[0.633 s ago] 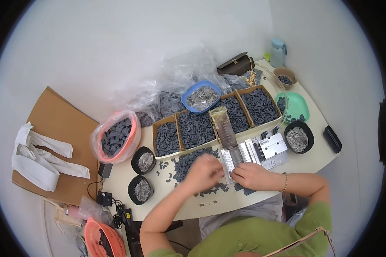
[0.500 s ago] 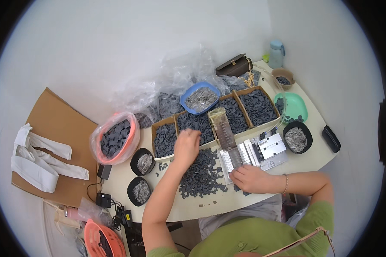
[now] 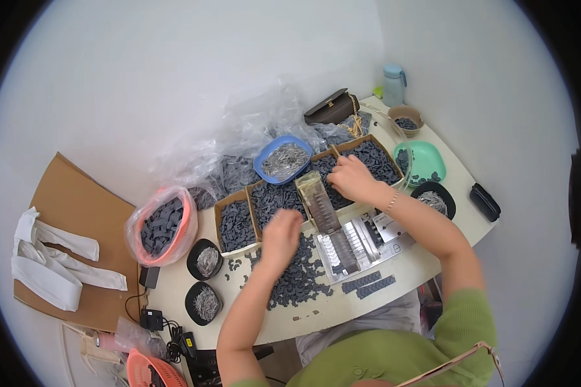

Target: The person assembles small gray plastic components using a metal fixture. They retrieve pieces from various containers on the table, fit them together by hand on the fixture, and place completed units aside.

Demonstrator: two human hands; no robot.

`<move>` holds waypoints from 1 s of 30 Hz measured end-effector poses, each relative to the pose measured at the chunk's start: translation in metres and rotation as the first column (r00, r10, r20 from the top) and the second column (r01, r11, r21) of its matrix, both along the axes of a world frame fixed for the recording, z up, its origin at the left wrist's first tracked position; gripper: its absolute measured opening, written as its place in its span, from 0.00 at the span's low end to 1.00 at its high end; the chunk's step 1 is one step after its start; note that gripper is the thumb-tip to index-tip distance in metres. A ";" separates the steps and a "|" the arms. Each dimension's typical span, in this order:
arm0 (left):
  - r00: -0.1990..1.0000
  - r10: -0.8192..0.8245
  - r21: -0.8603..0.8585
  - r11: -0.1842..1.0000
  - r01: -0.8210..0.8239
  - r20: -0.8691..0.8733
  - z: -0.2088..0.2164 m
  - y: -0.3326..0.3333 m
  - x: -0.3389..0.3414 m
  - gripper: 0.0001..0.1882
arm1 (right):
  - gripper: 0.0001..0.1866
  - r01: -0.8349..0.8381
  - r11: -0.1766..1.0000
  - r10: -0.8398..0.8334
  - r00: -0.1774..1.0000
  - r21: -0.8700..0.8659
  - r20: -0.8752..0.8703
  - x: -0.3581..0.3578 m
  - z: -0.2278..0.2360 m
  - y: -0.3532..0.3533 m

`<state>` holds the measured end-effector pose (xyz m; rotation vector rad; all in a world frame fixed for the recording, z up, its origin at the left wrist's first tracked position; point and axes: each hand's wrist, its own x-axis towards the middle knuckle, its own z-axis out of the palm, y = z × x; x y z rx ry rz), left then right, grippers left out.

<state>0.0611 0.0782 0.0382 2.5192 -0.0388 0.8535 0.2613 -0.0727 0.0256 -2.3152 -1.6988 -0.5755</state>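
Observation:
My left hand [image 3: 283,240], its fingers curled together, hovers over the near edge of a divided cardboard box [image 3: 249,205] and a loose pile of small dark grey pieces [image 3: 300,284]. Whatever it pinches is too small to make out. My right hand [image 3: 355,178] reaches over the box's right-hand compartments, fingers closed down at the grey pieces; their tips are partly hidden. Beneath my right forearm lies a metal fixture [image 3: 368,240] with a slotted bed. A clear, taped slotted strip [image 3: 321,209] leans from the box onto it. Two short rows of grey pieces [image 3: 368,284] lie before the fixture.
A blue tray [image 3: 282,158] of metal pins rests on the box. Black bowls [image 3: 204,303] of pins stand left, another [image 3: 434,197] right. A pink basket [image 3: 161,227] holds dark pieces. Green tray [image 3: 426,161], brown bowl [image 3: 405,120], bottle [image 3: 394,85] and black case [image 3: 485,202] are at right.
My right hand has left the fixture's near end and moved up to the box's right compartments. This uncovers the two rows of pieces. My left hand stays near the box's front; the view has shifted slightly.

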 end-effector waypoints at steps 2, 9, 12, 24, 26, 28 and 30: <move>0.995 -0.089 0.055 0.994 0.092 -0.050 -0.005 -0.029 -0.019 0.06 | 0.05 0.047 0.996 -0.040 0.995 -0.078 0.096 0.002 -0.005 0.018; 0.967 -0.225 0.337 0.907 0.252 -0.118 -0.039 -0.075 -0.057 0.15 | 0.03 0.039 0.996 -0.041 0.999 0.077 0.019 -0.010 0.009 0.007; 0.983 -0.131 0.489 0.854 0.179 -0.132 -0.040 -0.085 -0.069 0.19 | 0.04 -0.001 0.984 0.070 0.919 0.176 -0.389 -0.039 0.025 -0.021; 0.996 -0.015 0.127 0.992 0.026 -0.094 -0.037 -0.030 -0.077 0.12 | 0.10 -0.444 0.893 0.432 0.892 0.075 0.135 -0.138 -0.025 -0.069; 0.995 0.040 0.159 0.987 -0.025 -0.090 -0.039 -0.021 -0.070 0.08 | 0.11 -0.429 0.903 0.407 0.875 0.029 0.262 -0.144 -0.017 -0.073; 0.987 0.032 0.223 0.975 0.004 -0.157 -0.043 -0.019 -0.069 0.07 | 0.12 -0.405 0.913 0.391 0.843 -0.043 0.368 -0.149 -0.008 -0.071; 0.979 0.030 0.288 0.957 0.030 -0.201 -0.043 -0.019 -0.067 0.06 | 0.11 -0.373 0.910 0.398 0.908 -0.179 0.131 -0.149 -0.006 -0.068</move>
